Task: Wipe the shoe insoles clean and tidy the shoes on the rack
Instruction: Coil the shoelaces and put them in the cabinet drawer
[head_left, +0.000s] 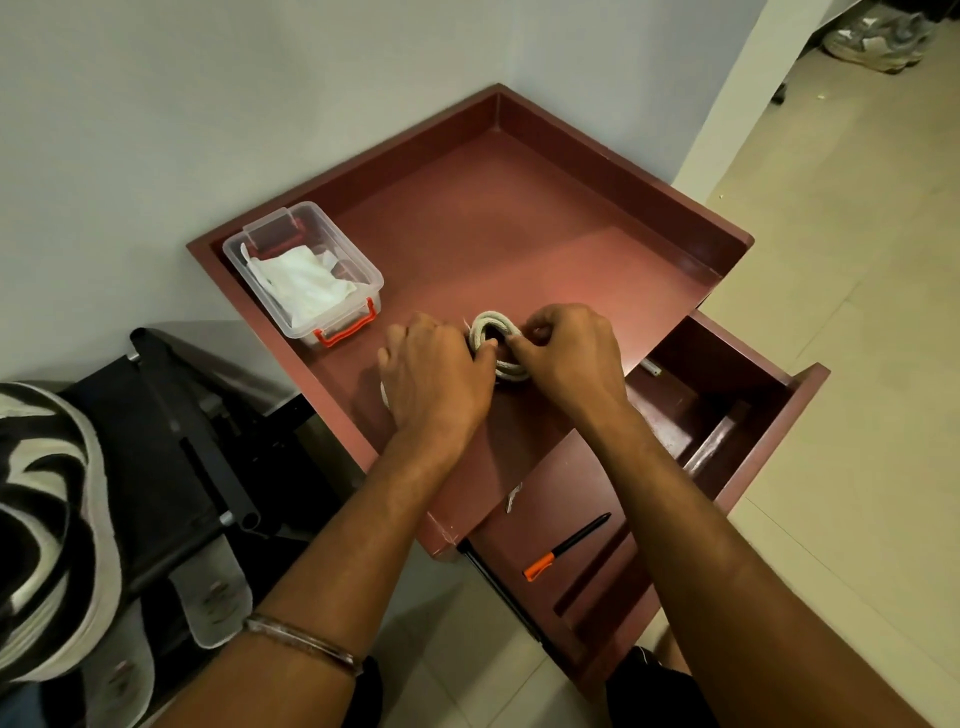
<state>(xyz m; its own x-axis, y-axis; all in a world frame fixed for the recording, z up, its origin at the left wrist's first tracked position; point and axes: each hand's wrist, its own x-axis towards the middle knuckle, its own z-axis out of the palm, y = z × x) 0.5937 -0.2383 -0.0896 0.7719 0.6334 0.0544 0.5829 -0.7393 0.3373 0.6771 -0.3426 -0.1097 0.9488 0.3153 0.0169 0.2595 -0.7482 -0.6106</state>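
Observation:
A coiled white shoelace lies on the maroon cabinet top. My left hand and my right hand both pinch the coil from either side. A clear plastic box with an orange latch holds a white cloth at the left of the top. A black and white shoe sits on the black rack at the far left. Two grey insoles lean on the rack's lower part.
An open drawer juts out at the right of the cabinet; a black and orange pen lies in it. Grey sneakers stand on the floor at the far top right. A wall runs behind the cabinet.

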